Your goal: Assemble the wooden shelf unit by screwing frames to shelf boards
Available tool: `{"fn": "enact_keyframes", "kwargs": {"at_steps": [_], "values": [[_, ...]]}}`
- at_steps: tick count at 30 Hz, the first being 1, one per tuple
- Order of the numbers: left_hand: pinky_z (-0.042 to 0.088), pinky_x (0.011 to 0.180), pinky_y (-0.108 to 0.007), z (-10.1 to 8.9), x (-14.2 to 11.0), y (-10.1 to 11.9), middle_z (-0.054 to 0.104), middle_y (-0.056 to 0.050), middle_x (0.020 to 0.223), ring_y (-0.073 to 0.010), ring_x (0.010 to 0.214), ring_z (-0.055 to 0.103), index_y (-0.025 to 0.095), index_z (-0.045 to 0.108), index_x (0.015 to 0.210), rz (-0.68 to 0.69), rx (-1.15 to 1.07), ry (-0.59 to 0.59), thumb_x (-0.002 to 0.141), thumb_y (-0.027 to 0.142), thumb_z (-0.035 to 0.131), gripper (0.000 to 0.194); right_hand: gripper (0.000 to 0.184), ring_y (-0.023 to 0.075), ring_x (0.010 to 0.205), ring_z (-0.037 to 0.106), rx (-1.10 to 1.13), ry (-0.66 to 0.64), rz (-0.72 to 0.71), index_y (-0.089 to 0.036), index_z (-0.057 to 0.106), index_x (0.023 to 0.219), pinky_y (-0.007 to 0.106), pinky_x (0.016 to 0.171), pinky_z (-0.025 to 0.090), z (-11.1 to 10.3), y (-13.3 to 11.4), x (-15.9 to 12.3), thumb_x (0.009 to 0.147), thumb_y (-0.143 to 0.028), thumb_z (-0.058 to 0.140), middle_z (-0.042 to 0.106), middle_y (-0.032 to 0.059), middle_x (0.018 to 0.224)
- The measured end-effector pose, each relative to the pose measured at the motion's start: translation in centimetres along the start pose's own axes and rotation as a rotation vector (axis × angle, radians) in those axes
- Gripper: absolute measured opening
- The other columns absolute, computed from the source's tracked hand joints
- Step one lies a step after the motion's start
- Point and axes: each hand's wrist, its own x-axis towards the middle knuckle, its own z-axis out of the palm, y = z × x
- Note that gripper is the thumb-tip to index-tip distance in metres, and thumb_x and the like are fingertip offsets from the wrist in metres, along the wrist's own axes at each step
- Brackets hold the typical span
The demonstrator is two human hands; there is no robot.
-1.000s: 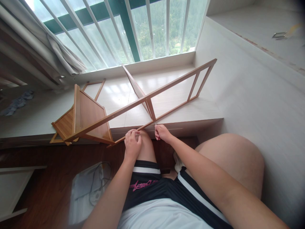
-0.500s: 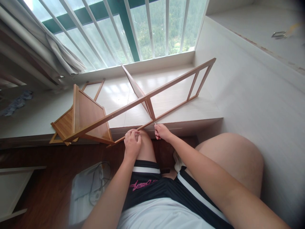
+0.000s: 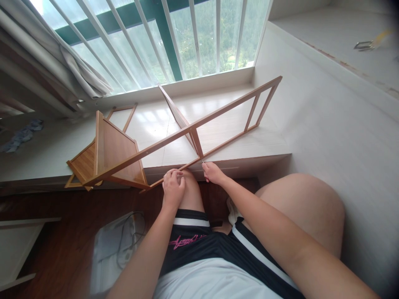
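Observation:
A long wooden frame (image 3: 168,138), with two rails joined by crossbars and panels, lies on its side along the pale ledge. Its near rail runs just in front of my left knee. My left hand (image 3: 173,187) is at the knee, its bent fingers curled over that rail; the fingertips are partly hidden. Closed around a thin silver metal tool (image 3: 203,160), my right hand (image 3: 213,172) is just right of the knee. The tool's tip meets the near rail where a crossbar (image 3: 196,142) joins it. Most of the tool is hidden in my fist.
A barred window (image 3: 199,37) backs the ledge (image 3: 224,133); a wall (image 3: 327,116) closes the right side. Grey curtains (image 3: 59,54) hang at left. On the dark floor stands a translucent box (image 3: 106,253) with a cable. A metal clasp (image 3: 364,45) lies upper right.
My right hand has turned very slightly at the rail, with the tool still in it. The left hand and the wooden frame look unmoved.

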Motion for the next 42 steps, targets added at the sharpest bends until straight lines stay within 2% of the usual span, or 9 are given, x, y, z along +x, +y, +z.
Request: {"fn": "enact_keyframes", "kwargs": {"at_steps": [4, 7, 14, 16, 20, 25, 31, 36, 42], "values": [[0.04, 0.096, -0.043, 0.0, 0.0, 0.0, 0.057, -0.007, 0.115, -0.026, 0.11, 0.05, 0.024, 0.058, 0.092, -0.004, 0.0, -0.003, 0.081, 0.022, 0.052, 0.013, 0.033, 0.0114, 0.033, 0.046, 0.444, -0.178, 0.059, -0.023, 0.033, 0.064, 0.02, 0.035, 0.028, 0.0, 0.1, 0.1, 0.092, -0.04, 0.031, 0.037, -0.0063, 0.038], [0.04, 0.096, -0.043, -0.1, 0.0, 0.2, 0.057, -0.007, 0.114, -0.0256, 0.109, 0.05, 0.024, 0.058, 0.092, -0.004, 0.0, 0.001, 0.081, 0.022, 0.051, 0.013, 0.032, 0.0112, 0.033, 0.047, 0.536, -0.21, 0.058, -0.022, 0.034, 0.064, 0.02, 0.034, 0.028, 0.1, 0.2, 0.0, 0.091, -0.039, 0.033, 0.038, -0.0068, 0.038], [0.04, 0.096, -0.042, 0.0, 0.0, 0.1, 0.057, -0.006, 0.114, -0.0251, 0.108, 0.051, 0.024, 0.058, 0.092, -0.002, 0.0, 0.017, 0.081, 0.022, 0.052, 0.012, 0.038, 0.0108, 0.032, 0.044, 0.184, -0.035, 0.021, -0.021, 0.038, 0.062, 0.023, 0.037, 0.033, 0.4, 0.5, 0.3, 0.095, -0.038, 0.029, 0.042, -0.0036, 0.041], [0.039, 0.096, -0.043, 0.0, 0.0, 0.0, 0.057, -0.006, 0.115, -0.0254, 0.109, 0.05, 0.024, 0.058, 0.092, 0.0, 0.001, 0.008, 0.081, 0.022, 0.052, 0.013, 0.041, 0.0131, 0.041, 0.052, -0.052, 0.034, -0.007, -0.02, 0.043, 0.062, 0.025, 0.046, 0.039, 0.3, 0.2, 0.2, 0.096, -0.038, 0.028, 0.051, 0.0014, 0.048], [0.039, 0.097, -0.043, 0.0, 0.0, 0.0, 0.057, -0.006, 0.115, -0.0258, 0.11, 0.05, 0.024, 0.058, 0.092, 0.002, 0.007, 0.004, 0.082, 0.023, 0.051, 0.013, 0.037, 0.025, 0.077, 0.065, -0.447, 0.182, -0.023, -0.017, 0.056, 0.074, 0.034, 0.071, 0.045, 0.2, -0.4, -0.5, 0.095, -0.036, 0.034, 0.066, 0.015, 0.078], [0.04, 0.096, -0.043, -0.1, 0.0, 0.1, 0.057, -0.006, 0.115, -0.0259, 0.109, 0.051, 0.024, 0.058, 0.092, 0.0, 0.007, 0.006, 0.082, 0.022, 0.051, 0.012, 0.039, 0.0298, 0.087, 0.064, -0.611, 0.17, -0.006, -0.015, 0.062, 0.087, 0.04, 0.077, 0.043, 0.1, -0.6, -0.8, 0.096, -0.035, 0.029, 0.067, 0.0196, 0.09], [0.04, 0.096, -0.044, -0.1, 0.0, 0.1, 0.057, -0.007, 0.115, -0.0258, 0.11, 0.05, 0.024, 0.058, 0.092, 0.003, 0.0, -0.001, 0.081, 0.023, 0.051, 0.013, 0.039, 0.0208, 0.075, 0.062, -0.373, 0.153, -0.065, -0.018, 0.054, 0.072, 0.029, 0.068, 0.042, -0.2, -0.2, -0.4, 0.096, -0.037, 0.029, 0.066, 0.012, 0.079], [0.04, 0.096, -0.043, 0.0, 0.0, 0.0, 0.057, -0.006, 0.115, -0.0256, 0.109, 0.05, 0.024, 0.058, 0.092, 0.006, 0.005, 0.01, 0.082, 0.023, 0.051, 0.012, 0.038, 0.0122, 0.039, 0.047, 0.16, 0.005, 0.01, -0.022, 0.038, 0.061, 0.024, 0.045, 0.035, 0.4, 0.2, -0.1, 0.094, -0.041, 0.032, 0.044, -0.0015, 0.043], [0.04, 0.096, -0.043, 0.1, 0.0, -0.1, 0.057, -0.007, 0.116, -0.0264, 0.11, 0.051, 0.024, 0.058, 0.093, -0.002, 0.007, 0.001, 0.082, 0.023, 0.051, 0.013, 0.032, 0.0115, 0.034, 0.047, 0.625, -0.165, 0.068, -0.023, 0.032, 0.065, 0.02, 0.036, 0.029, 0.8, 0.5, 0.0, 0.088, -0.044, 0.033, 0.036, -0.0076, 0.038]]}}
